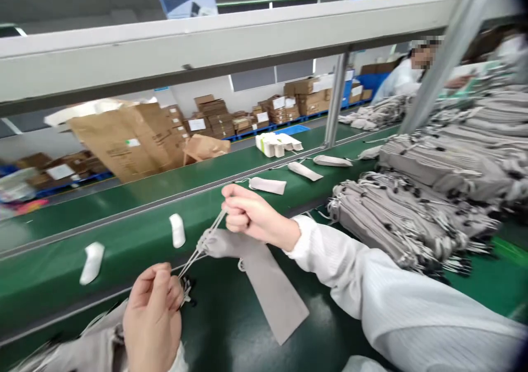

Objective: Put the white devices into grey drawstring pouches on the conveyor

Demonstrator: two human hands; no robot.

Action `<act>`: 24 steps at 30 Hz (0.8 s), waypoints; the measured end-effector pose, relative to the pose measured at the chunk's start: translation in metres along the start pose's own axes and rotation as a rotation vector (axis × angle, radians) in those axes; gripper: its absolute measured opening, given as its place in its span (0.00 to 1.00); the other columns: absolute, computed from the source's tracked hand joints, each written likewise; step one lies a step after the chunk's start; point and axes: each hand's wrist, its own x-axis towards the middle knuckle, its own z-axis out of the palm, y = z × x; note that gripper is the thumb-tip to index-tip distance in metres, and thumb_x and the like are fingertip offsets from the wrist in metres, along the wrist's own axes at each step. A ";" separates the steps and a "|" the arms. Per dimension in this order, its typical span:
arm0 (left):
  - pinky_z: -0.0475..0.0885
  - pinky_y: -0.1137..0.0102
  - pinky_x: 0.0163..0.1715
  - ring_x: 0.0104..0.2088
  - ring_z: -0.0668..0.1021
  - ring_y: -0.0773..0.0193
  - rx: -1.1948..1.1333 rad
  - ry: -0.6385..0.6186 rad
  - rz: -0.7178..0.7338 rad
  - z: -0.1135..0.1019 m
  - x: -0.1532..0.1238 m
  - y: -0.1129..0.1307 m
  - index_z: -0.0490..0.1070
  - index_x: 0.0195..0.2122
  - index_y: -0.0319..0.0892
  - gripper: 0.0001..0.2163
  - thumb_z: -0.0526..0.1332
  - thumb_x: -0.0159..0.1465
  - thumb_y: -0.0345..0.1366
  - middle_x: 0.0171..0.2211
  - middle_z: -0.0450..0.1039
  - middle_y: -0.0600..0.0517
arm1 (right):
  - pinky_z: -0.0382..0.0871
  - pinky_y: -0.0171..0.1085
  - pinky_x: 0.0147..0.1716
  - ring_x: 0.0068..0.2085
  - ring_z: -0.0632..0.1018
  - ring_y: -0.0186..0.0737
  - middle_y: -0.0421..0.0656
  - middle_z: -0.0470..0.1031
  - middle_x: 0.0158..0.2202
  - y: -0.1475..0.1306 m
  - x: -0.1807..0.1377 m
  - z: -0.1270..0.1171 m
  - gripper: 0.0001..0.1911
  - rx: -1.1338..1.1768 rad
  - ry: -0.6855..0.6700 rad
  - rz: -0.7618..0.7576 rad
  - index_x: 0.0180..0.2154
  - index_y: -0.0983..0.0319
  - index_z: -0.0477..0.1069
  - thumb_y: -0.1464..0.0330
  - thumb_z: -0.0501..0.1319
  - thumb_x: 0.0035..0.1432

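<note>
Drawstring cords vanish inside the left hand.

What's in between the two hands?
In the head view, pale drawstring cords stretch between the left hand and right hand, with a grey cloth pouch gathered on them.

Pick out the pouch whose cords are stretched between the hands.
The grey drawstring pouch: its cords run taut to the right hand and left hand; no other pouch is held.
</note>
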 end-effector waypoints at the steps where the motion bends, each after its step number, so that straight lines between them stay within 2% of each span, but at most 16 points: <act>1: 0.59 0.79 0.20 0.23 0.61 0.73 0.074 -0.031 0.023 0.005 0.000 -0.005 0.71 0.40 0.46 0.17 0.71 0.56 0.48 0.29 0.65 0.57 | 0.47 0.29 0.20 0.19 0.46 0.27 0.29 0.44 0.22 -0.008 0.009 -0.002 0.06 -0.008 0.061 -0.103 0.37 0.57 0.59 0.71 0.57 0.60; 4: 0.67 0.74 0.26 0.28 0.70 0.66 0.399 -0.197 0.106 0.028 -0.012 -0.034 0.72 0.45 0.46 0.21 0.69 0.55 0.52 0.30 0.69 0.54 | 0.58 0.29 0.25 0.20 0.53 0.29 0.30 0.47 0.21 -0.032 0.048 -0.019 0.04 -0.220 0.314 -0.429 0.38 0.56 0.59 0.72 0.52 0.64; 6: 0.72 0.69 0.31 0.33 0.75 0.60 0.594 -0.425 0.165 0.043 -0.025 -0.057 0.74 0.45 0.47 0.19 0.67 0.57 0.52 0.35 0.73 0.50 | 0.62 0.30 0.29 0.22 0.59 0.30 0.31 0.52 0.23 -0.051 0.075 -0.037 0.05 -0.494 0.398 -0.504 0.38 0.56 0.60 0.72 0.49 0.67; 8: 0.74 0.63 0.38 0.40 0.77 0.54 0.733 -0.697 0.216 0.054 -0.036 -0.075 0.75 0.45 0.49 0.15 0.62 0.62 0.50 0.43 0.74 0.47 | 0.63 0.29 0.31 0.26 0.65 0.29 0.32 0.59 0.26 -0.075 0.093 -0.056 0.06 -0.811 0.343 -0.438 0.42 0.56 0.61 0.72 0.51 0.67; 10: 0.74 0.59 0.44 0.47 0.76 0.50 0.850 -0.899 0.269 0.059 -0.041 -0.085 0.76 0.43 0.51 0.12 0.59 0.65 0.48 0.47 0.74 0.47 | 0.64 0.30 0.34 0.31 0.70 0.30 0.34 0.66 0.32 -0.106 0.097 -0.073 0.16 -1.104 0.208 -0.300 0.51 0.56 0.61 0.74 0.58 0.62; 11: 0.73 0.57 0.46 0.49 0.75 0.49 0.897 -0.956 0.296 0.058 -0.040 -0.088 0.77 0.40 0.51 0.11 0.58 0.65 0.47 0.48 0.74 0.46 | 0.64 0.30 0.35 0.33 0.71 0.31 0.36 0.69 0.35 -0.122 0.091 -0.080 0.23 -1.232 0.132 -0.218 0.55 0.57 0.60 0.74 0.61 0.59; 12: 0.73 0.55 0.47 0.49 0.75 0.48 0.936 -0.984 0.324 0.057 -0.038 -0.088 0.77 0.37 0.50 0.11 0.57 0.66 0.47 0.47 0.74 0.46 | 0.65 0.31 0.35 0.35 0.72 0.32 0.38 0.71 0.39 -0.140 0.080 -0.086 0.27 -1.349 0.060 -0.131 0.57 0.58 0.60 0.74 0.63 0.57; 13: 0.73 0.54 0.47 0.49 0.75 0.47 0.964 -0.993 0.349 0.055 -0.035 -0.087 0.76 0.33 0.49 0.12 0.57 0.66 0.47 0.45 0.75 0.46 | 0.65 0.32 0.36 0.37 0.74 0.33 0.40 0.72 0.41 -0.157 0.063 -0.090 0.27 -1.455 -0.007 -0.042 0.57 0.60 0.62 0.73 0.64 0.56; 15: 0.73 0.54 0.46 0.46 0.76 0.47 0.985 -0.982 0.381 0.053 -0.028 -0.082 0.75 0.31 0.48 0.13 0.57 0.65 0.47 0.43 0.75 0.46 | 0.65 0.33 0.36 0.39 0.75 0.36 0.43 0.75 0.45 -0.188 0.018 -0.096 0.20 -1.633 -0.109 0.116 0.53 0.61 0.69 0.71 0.63 0.58; 18: 0.74 0.57 0.43 0.43 0.77 0.50 0.927 -0.972 0.339 0.066 -0.025 -0.072 0.75 0.33 0.49 0.12 0.58 0.65 0.48 0.41 0.76 0.47 | 0.65 0.35 0.35 0.37 0.76 0.37 0.42 0.78 0.43 -0.212 -0.070 -0.099 0.15 -1.795 -0.134 0.285 0.50 0.60 0.74 0.68 0.58 0.62; 21: 0.74 0.61 0.41 0.39 0.78 0.54 0.749 -1.016 0.159 0.110 -0.036 -0.067 0.75 0.38 0.48 0.12 0.61 0.62 0.49 0.38 0.76 0.48 | 0.64 0.36 0.34 0.33 0.76 0.37 0.41 0.79 0.37 -0.206 -0.155 -0.104 0.12 -1.853 -0.059 0.404 0.45 0.60 0.77 0.67 0.56 0.64; 24: 0.75 0.66 0.35 0.36 0.78 0.59 0.514 -1.098 -0.133 0.176 -0.058 -0.072 0.72 0.44 0.44 0.17 0.66 0.58 0.48 0.42 0.75 0.47 | 0.63 0.36 0.33 0.31 0.75 0.38 0.41 0.78 0.34 -0.183 -0.218 -0.112 0.09 -1.904 0.079 0.439 0.40 0.59 0.77 0.68 0.58 0.62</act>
